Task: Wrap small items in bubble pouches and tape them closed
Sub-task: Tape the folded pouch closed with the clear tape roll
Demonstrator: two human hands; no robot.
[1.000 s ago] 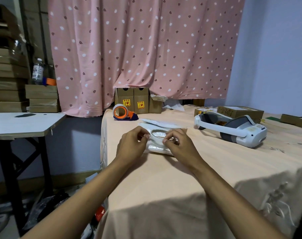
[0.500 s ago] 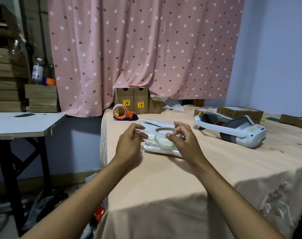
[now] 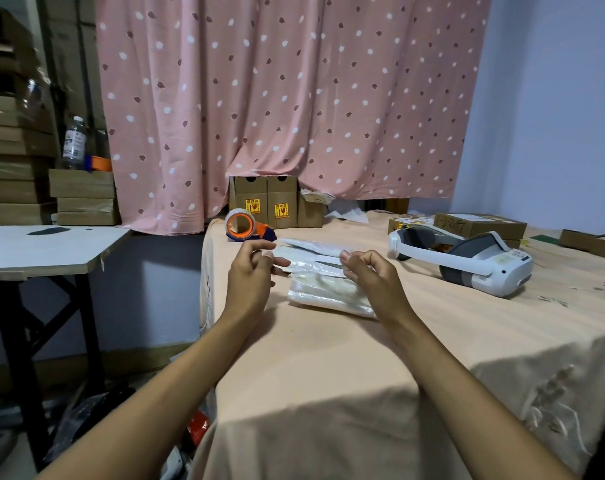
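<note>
While I look down from my head camera, my left hand (image 3: 251, 271) and right hand (image 3: 370, 275) sit at either end of the bubble pouch (image 3: 328, 289), which lies flat on the peach tablecloth (image 3: 328, 368) near the table's left edge. Both hands are loosely curled, thumb and forefinger narrowed to a pinch at the pouch's far flap; whether each pinch really grips the plastic I cannot tell. I judge I hold it from both ends so the flap folds over evenly before taping. What is inside the pouch is too blurred to name.

Just beyond my left hand stands the orange tape dispenser (image 3: 240, 225), kept within reach for sealing. A white headset (image 3: 467, 259) rests to the right, well apart from the pouch. Small cardboard boxes (image 3: 264, 202) line the back, under a pink dotted curtain (image 3: 294, 98). A white side table (image 3: 45, 247) stands to the left.
</note>
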